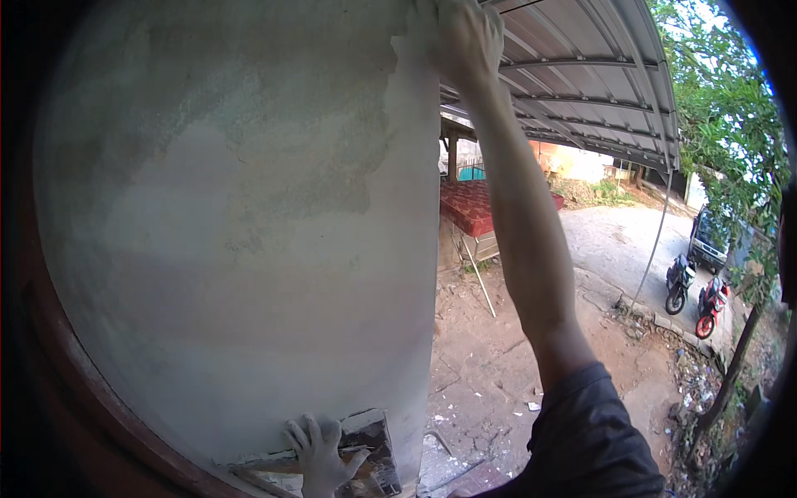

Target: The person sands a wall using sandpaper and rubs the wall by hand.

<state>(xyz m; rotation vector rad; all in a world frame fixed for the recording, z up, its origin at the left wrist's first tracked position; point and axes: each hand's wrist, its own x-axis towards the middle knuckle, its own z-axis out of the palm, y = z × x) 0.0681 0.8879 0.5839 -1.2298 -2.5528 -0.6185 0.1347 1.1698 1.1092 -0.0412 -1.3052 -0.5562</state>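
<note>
A plastered wall point(268, 299) fills the left and middle of the view, with darker, greenish-grey patches across its upper part. High at its right vertical edge is my right hand point(471, 40), blurred, with the fingers bent; whether it holds something is hidden. My bare right arm stretches up from a dark sleeve. Low on the wall, my left hand point(320, 451) rests with spread fingertips against the plaster. Its palm lies in front of a dark, rectangular frame or recess point(383, 451) with a rough, light rim. Nothing shows in the left hand's fingers.
Overhead right is a metal canopy point(585, 81) on a thin post point(655, 243). Beyond the wall's edge, a red mattress point(464, 202) lies on a metal stand point(476, 267). Two motorbikes point(680, 283) and a vehicle point(710, 243) stand farther off. Debris point(694, 386) litters the cracked ground.
</note>
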